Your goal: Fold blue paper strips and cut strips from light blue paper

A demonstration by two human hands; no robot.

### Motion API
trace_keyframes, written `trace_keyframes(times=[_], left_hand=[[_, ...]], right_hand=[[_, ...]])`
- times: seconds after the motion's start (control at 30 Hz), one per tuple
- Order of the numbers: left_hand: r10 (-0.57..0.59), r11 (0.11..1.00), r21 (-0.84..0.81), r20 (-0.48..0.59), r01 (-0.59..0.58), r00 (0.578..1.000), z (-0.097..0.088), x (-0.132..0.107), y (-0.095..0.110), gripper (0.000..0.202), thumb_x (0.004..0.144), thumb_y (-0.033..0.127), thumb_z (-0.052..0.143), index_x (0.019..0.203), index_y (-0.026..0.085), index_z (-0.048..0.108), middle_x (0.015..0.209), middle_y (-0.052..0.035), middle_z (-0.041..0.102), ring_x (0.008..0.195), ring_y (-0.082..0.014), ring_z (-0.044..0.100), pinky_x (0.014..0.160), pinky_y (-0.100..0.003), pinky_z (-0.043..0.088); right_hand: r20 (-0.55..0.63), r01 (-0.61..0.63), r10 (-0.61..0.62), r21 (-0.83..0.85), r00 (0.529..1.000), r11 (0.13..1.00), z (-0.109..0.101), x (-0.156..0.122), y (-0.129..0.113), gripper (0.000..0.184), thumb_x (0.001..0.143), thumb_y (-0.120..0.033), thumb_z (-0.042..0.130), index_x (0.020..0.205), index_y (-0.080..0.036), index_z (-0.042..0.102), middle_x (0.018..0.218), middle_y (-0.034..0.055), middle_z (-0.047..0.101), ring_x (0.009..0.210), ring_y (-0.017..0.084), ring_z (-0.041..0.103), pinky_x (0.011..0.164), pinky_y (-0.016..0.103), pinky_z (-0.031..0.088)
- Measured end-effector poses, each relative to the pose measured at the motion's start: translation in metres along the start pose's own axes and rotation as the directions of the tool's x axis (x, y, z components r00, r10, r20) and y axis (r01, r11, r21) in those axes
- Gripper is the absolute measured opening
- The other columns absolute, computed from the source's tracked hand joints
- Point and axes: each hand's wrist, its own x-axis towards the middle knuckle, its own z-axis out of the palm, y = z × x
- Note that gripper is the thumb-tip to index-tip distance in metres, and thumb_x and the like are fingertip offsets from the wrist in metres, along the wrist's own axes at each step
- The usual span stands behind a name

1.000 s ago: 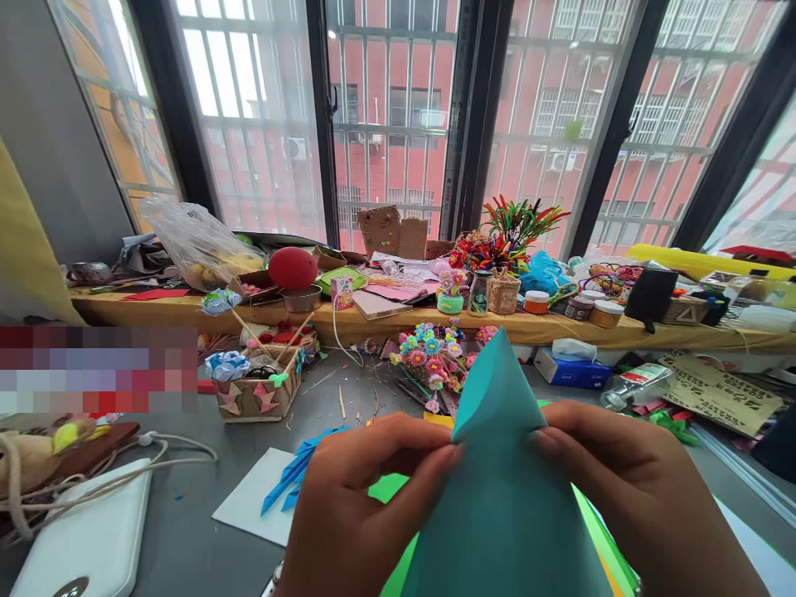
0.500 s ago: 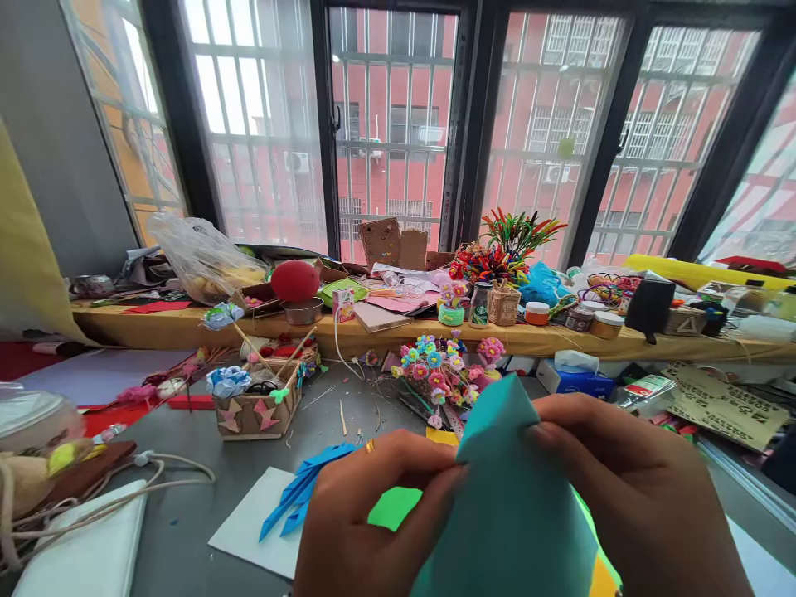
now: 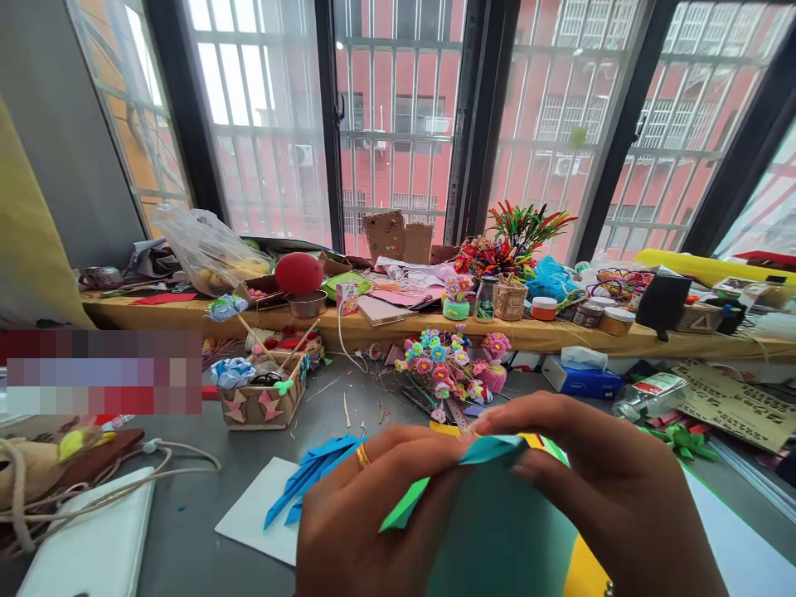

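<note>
Both hands hold a sheet of teal paper (image 3: pixel 501 531) above the table, its top edge bent over toward me. My left hand (image 3: pixel 379 506), with a ring on one finger, pinches the paper's upper left corner. At the upper right, my right hand (image 3: pixel 597 481) grips the folded edge between thumb and fingers, its fingertips close to the left hand's. Under them, partly hidden, lie yellow paper (image 3: pixel 588 568) and green paper (image 3: pixel 407 506). Left of my hands, folded blue paper pieces (image 3: pixel 311 477) rest on a white sheet (image 3: pixel 254 514).
A cardboard box (image 3: pixel 264 406) with paper flowers stands at the left, near a white cord (image 3: pixel 186 456). Colourful crocheted flowers (image 3: pixel 444 365) lie ahead. A tissue box (image 3: pixel 581 377) and a clear plastic bottle (image 3: pixel 650 394) are at the right. The cluttered windowsill (image 3: pixel 385 332) runs behind.
The paper's pointed top, upright before, is now folded down toward me. My right fingers have moved left over the fold, and the hands are closer together. The view has shifted slightly.
</note>
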Motion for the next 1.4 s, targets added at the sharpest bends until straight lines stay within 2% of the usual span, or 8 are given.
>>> trace_keyframes(times=[0.1,0.2,0.53,0.67,0.83,1.0,1.2,1.4], left_hand=[[0.031,0.999,0.019,0.050,-0.032,0.998,0.003,-0.003,0.001,0.018,0.067,0.009,0.062,0.076,0.024,0.066,0.071,0.0056,0.067,0.057,-0.0084,0.060,0.060,-0.014,0.047],[0.025,0.999,-0.033,0.013,-0.024,1.000,0.007,-0.005,0.001,0.016,0.070,0.010,0.060,0.075,0.024,0.067,0.070,0.0057,0.067,0.056,-0.0073,0.058,0.060,-0.013,0.046],[-0.125,0.983,-0.129,0.041,0.129,0.991,0.007,-0.002,0.005,0.013,0.069,0.012,0.061,0.070,0.024,0.066,0.062,0.0078,0.064,0.056,-0.0069,0.058,0.057,-0.012,0.044],[-0.126,0.985,-0.110,0.044,0.130,0.991,0.006,-0.002,0.007,0.015,0.067,0.012,0.062,0.069,0.026,0.066,0.060,0.0084,0.064,0.054,-0.0079,0.058,0.053,-0.013,0.044],[-0.144,0.986,-0.076,0.038,0.146,0.989,0.006,-0.003,0.007,0.013,0.066,0.013,0.063,0.066,0.025,0.066,0.059,0.0067,0.065,0.054,-0.0109,0.058,0.053,-0.017,0.046],[-0.153,0.987,-0.046,0.062,0.156,0.986,0.006,-0.004,0.006,0.012,0.066,0.013,0.064,0.066,0.025,0.065,0.060,0.0077,0.065,0.053,-0.0100,0.058,0.054,-0.017,0.045],[-0.164,0.985,-0.039,0.056,0.166,0.985,0.006,-0.005,0.008,0.011,0.065,0.014,0.065,0.066,0.025,0.065,0.061,0.0084,0.065,0.053,-0.0091,0.058,0.055,-0.016,0.045],[-0.123,0.990,-0.056,0.091,0.129,0.988,0.004,-0.006,0.011,0.013,0.066,0.014,0.065,0.067,0.026,0.065,0.060,0.0091,0.064,0.052,-0.0088,0.059,0.053,-0.016,0.044]], right_hand=[[-0.057,0.014,-0.014,0.001,0.998,1.000,-0.001,-0.003,-0.005,0.011,0.068,-0.019,0.064,0.070,-0.030,0.066,0.069,-0.0075,0.067,0.064,0.011,0.061,0.060,0.015,0.047],[-0.105,0.016,-0.018,-0.016,0.994,1.000,0.000,-0.005,-0.009,0.012,0.068,-0.018,0.063,0.066,-0.029,0.066,0.063,-0.0084,0.066,0.058,0.009,0.060,0.057,0.014,0.046],[-0.023,-0.025,0.026,0.055,0.999,0.998,-0.001,-0.004,-0.005,0.007,0.069,-0.022,0.063,0.065,-0.028,0.065,0.060,-0.0066,0.064,0.055,0.009,0.057,0.052,0.015,0.043],[-0.043,-0.037,0.043,0.119,0.998,0.992,0.004,-0.005,-0.004,0.004,0.068,-0.027,0.064,0.064,-0.026,0.066,0.061,-0.0047,0.063,0.058,0.010,0.056,0.053,0.016,0.043],[-0.133,-0.015,0.024,0.070,0.991,0.997,0.006,-0.007,-0.006,0.007,0.067,-0.026,0.065,0.060,-0.026,0.066,0.056,-0.0040,0.061,0.051,0.011,0.054,0.051,0.019,0.044],[-0.121,-0.075,0.079,0.037,0.990,0.997,0.007,-0.006,-0.009,0.013,0.069,-0.029,0.062,0.056,-0.024,0.064,0.053,-0.0036,0.059,0.048,0.011,0.052,0.043,0.018,0.040],[-0.142,-0.120,0.142,0.153,0.979,0.981,0.013,-0.008,-0.012,0.017,0.071,-0.029,0.059,0.055,-0.022,0.059,0.049,-0.0046,0.055,0.044,0.009,0.050,0.038,0.015,0.037],[-0.144,-0.093,0.111,0.129,0.983,0.987,0.014,-0.009,-0.013,0.016,0.073,-0.029,0.057,0.059,-0.022,0.060,0.049,-0.0042,0.055,0.043,0.009,0.049,0.036,0.015,0.037]])
